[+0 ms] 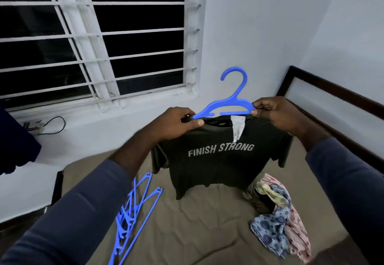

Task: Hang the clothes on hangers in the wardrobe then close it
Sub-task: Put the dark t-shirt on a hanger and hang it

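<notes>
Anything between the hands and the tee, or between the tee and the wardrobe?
Nothing between them: the left hand and right hand grip the blue hanger by its ends and the dark tee by its shoulders, above the bed. The wardrobe is out of view, so that path cannot be judged.

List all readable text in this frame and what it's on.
"FINISH STRONG": chest of the dark T-shirt.
White tag at its collar: print too small to read.
Small logo inside the collar: unreadable.
Blue hanger: no text visible.
</notes>
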The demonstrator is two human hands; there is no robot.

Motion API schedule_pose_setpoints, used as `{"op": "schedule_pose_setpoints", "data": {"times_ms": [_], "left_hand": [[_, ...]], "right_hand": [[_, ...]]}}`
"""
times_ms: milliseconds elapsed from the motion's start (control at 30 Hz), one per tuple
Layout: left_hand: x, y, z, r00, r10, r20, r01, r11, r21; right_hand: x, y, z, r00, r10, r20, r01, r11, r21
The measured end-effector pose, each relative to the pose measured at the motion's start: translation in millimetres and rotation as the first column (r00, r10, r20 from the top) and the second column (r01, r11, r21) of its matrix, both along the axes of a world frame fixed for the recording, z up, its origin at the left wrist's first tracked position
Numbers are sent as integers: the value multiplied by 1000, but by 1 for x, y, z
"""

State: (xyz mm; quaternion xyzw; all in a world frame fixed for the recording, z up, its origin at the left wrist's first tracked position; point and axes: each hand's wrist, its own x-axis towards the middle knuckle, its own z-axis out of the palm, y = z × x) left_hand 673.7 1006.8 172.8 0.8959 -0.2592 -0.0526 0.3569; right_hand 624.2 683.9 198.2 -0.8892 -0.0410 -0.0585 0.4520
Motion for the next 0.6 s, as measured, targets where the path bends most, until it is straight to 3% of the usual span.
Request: {"op": "schedule_pose_setpoints", "data": {"times_ms": [200,333,400,500,600], "left_hand": [[1,-46,-2,984,-146,-105,154,985,73],[-4,-67,-4,974,-225,-33,226,974,31],[-7,-70,1,969,-248,-14,249,968,21],[-10,-74,9,958,-287,-16,287,958,24],[-17,-80,17,960,-280,-32,280,960,12]], "right_hand": [[-29,2,-8,999,-43,-23,43,999,-18],[-67,-25,-9,989,-151,-2,151,988,13],[-89,-44,-5,976,-216,-20,214,974,-74],[-115,-69,-5,970,-220,-106,175,929,-327],[-131,-81,-13,949,-304,-78,261,903,-342]]}}
